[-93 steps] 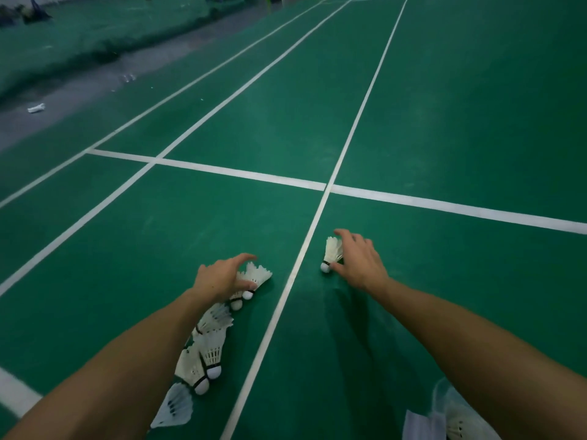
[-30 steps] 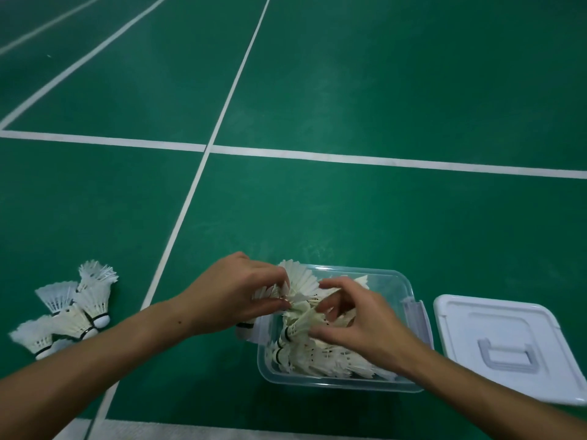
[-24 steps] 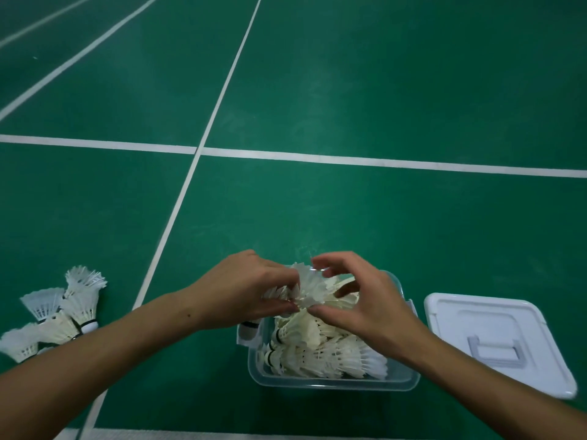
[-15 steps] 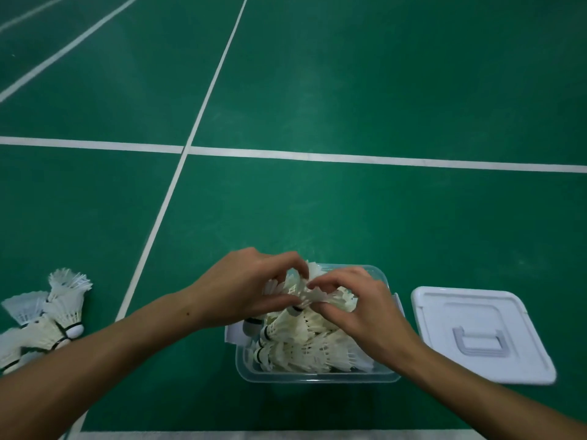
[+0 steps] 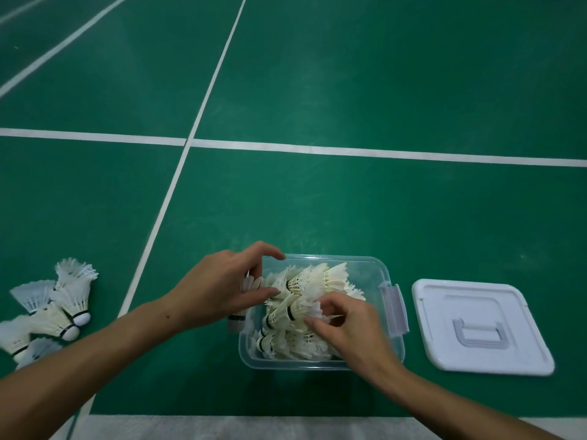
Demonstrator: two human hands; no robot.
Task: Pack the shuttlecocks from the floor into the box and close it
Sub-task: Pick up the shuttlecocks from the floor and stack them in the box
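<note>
A clear plastic box [image 5: 365,262] stands open on the green floor, piled with white shuttlecocks [image 5: 313,282]. My left hand [image 5: 219,290] hovers over the box's left edge and grips a shuttlecock [image 5: 236,322], cork end down, outside the left wall. My right hand [image 5: 349,327] is inside the box with curled fingers, pinching the feathers of a shuttlecock [image 5: 297,311] on top of the pile. The white lid [image 5: 476,327] lies flat on the floor to the right of the box, handle up. Several more shuttlecocks [image 5: 55,309] lie in a cluster on the floor at the far left.
White court lines [image 5: 178,176] cross the green floor ahead and to the left of the box. A pale grey strip [image 5: 254,427] runs along the bottom edge, just in front of me.
Both hands came from the floor to the box with shuttlecocks. Over the last second my right hand sank lower into the pile. My left hand stays at the box's left edge.
</note>
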